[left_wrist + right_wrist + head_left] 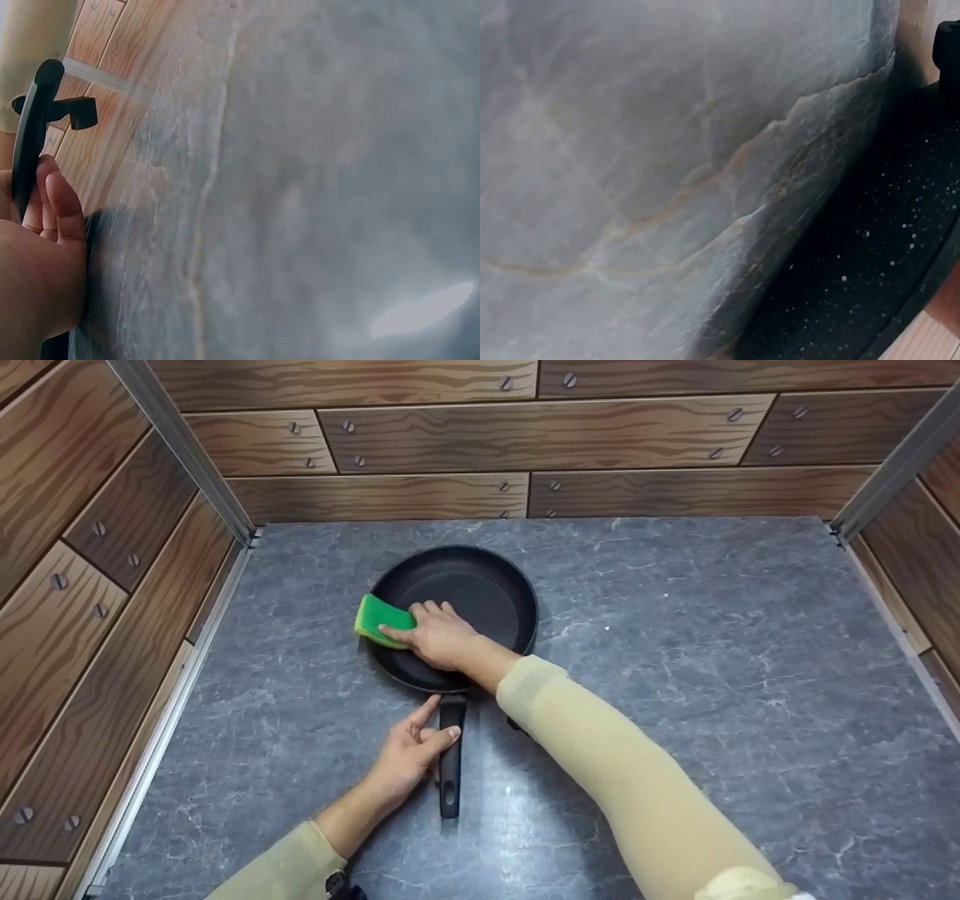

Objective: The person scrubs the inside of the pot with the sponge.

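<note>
A black frying pan [487, 600] lies on the grey marbled table, its handle [450, 765] pointing toward me. My left hand [401, 754] holds that handle near the pan, thumb over the top and index finger reaching to the rim. In the left wrist view, the fingers of the left hand [45, 270] curl beside the handle [34, 135]. Over the pan's left side, my right hand [442, 637] grips a green and yellow sponge [382, 619] that overlaps the rim. The pan's speckled outer side [855, 262] fills the right wrist view's lower right; the sponge is hidden there.
Wood-plank-patterned walls [427, 435] enclose the back and sides, with metal rails [180, 682] along the edges. The marbled tabletop [712, 660] spreads out on both sides of the pan. A small dark piece [514, 724] shows under the right forearm.
</note>
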Tool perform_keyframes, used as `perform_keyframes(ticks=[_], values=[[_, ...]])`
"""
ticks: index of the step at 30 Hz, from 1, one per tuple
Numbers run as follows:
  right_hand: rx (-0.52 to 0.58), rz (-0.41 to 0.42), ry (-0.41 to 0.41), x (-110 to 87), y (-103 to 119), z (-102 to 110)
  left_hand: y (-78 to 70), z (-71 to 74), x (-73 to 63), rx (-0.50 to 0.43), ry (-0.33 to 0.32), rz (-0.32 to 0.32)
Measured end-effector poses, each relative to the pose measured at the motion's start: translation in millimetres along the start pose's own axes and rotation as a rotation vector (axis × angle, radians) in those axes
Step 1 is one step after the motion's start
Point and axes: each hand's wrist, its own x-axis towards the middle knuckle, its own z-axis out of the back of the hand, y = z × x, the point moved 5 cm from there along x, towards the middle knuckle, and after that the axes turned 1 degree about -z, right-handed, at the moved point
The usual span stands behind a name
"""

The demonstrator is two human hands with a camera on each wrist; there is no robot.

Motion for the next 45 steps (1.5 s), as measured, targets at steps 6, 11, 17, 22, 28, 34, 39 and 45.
perform_keyframes(ticks=[6,11,17,22,28,34,39,45], values=[[-0.034,-0.054,-0.007,4.4,-6,3,-1.5,-2.7,3.3,0.001,0.002,-0.014],[-0.076,-0.082,-0.008,8.9,-10,4,-2.2,-4.4,4.3,-0.002,0.002,-0.021],[-0.106,-0.132,-0.025,13.2,-16,4,-1.2,-5.6,5.3,0.000,0.003,-0.017],[-0.068,-0.174,-0.020,20.5,-16,0,0.9,-1.0,2.9,0.007,-0.017,-0.011],[-0.016,-0.222,-0.021,26.9,-14,0,1.4,3.5,-0.1,0.007,-0.041,-0.014],[-0.003,-0.285,-0.034,31.2,-18,2,0.4,2.3,-0.3,-0.013,-0.021,-0.020],[0.011,-0.302,-0.046,33.7,-22,2,3.1,2.3,-2.5,-0.019,-0.017,-0.007],[0.027,-0.351,-0.069,31.9,-35,3,2.5,-0.5,-0.6,-0.002,-0.013,-0.012]])
